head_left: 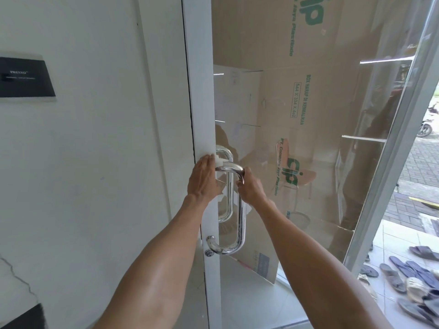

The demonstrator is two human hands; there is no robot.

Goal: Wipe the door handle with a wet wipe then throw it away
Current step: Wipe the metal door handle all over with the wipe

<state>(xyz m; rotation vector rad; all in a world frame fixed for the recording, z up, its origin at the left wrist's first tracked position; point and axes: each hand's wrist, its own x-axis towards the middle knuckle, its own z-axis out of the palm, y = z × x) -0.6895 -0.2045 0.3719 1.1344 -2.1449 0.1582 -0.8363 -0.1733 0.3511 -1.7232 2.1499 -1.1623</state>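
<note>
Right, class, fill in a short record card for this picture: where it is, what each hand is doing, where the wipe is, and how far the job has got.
setting: glass door in a white frame, standing open
handle: chrome loop door handle on the frame edge
left hand: left hand flat at the handle's top, pressing the wet wipe
right hand: right hand gripping the handle's upper bend
wipe: white, bunched at the top mount
behind glass: cardboard boxes with green print
floor: sandals at lower right
stage: wiping; wipe not yet thrown away
</note>
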